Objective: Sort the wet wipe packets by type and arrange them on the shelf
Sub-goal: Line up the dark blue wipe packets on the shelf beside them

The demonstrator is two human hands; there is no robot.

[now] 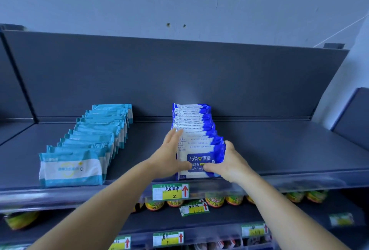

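Observation:
Two rows of wet wipe packets stand on the grey top shelf (279,150). A row of light-blue and white packets (87,146) runs back at the left. A row of dark-blue and white alcohol wipe packets (194,124) runs back at the middle. My left hand (171,154) presses flat against the left side of the front packets of that row, thumb on the face of the front packet (199,160). My right hand (227,162) clasps the right side of the same front packets, fingers on the packet's face. Both hands squeeze the front of the row between them.
A price tag with a red arrow (170,191) hangs on the shelf's front rail under the dark-blue row. Lower shelves hold yellow-lidded jars (214,201) and more tags. A dark back panel (179,78) rises behind the rows. The shelf's right half (289,146) holds nothing.

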